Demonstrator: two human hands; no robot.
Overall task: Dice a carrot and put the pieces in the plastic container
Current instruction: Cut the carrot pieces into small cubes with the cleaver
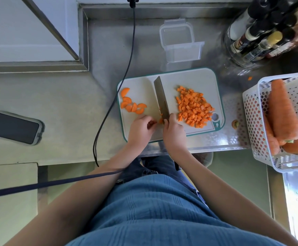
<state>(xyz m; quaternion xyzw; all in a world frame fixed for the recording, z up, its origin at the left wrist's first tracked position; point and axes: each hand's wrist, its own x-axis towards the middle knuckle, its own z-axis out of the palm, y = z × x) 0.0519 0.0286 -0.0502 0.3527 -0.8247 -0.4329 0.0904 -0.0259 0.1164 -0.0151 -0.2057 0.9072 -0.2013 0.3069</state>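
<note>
Right hand [173, 130]: fingers wrapped tight round the knife handle, which is hidden inside the fist.
Knife [160, 98]: wide blade runs away from the person across the cutting board, edge down near the front of the board; a few small orange bits stick to its left face.
Left hand [141, 127]: fingers curled in, tips pinching a small carrot piece [160, 120] just left of the blade; most of that piece is hidden, can't tell its shape.
Cutting board [194, 77]: white w/ teal rim, on the steel counter right in front of the person.
Diced carrot [193, 107]: loose heap of small cubes on the board's right half, right of the blade.
Half-moon slices [132, 103]: several flat pieces, not yet diced, on the board's left side, apart from the left hand.
Plastic container [182, 50]: clear, lying beyond the board's far edge, no carrot seen in it; its clear lid [175, 32] sits touching it on the far side.
Basket [251, 110]: white perforated, right of the board, holding whole carrots [283, 110].
Carrot end [235, 123]: cut-off stub on the counter between board and basket.
Stray bit [250, 78]: one orange piece on the counter, right of the board's far corner.
Bottles [269, 31]: cluster at far right.
Phone [13, 127]: face up, well to the left.
Cable [119, 86]: dark, runs down the counter left of the board.
</note>
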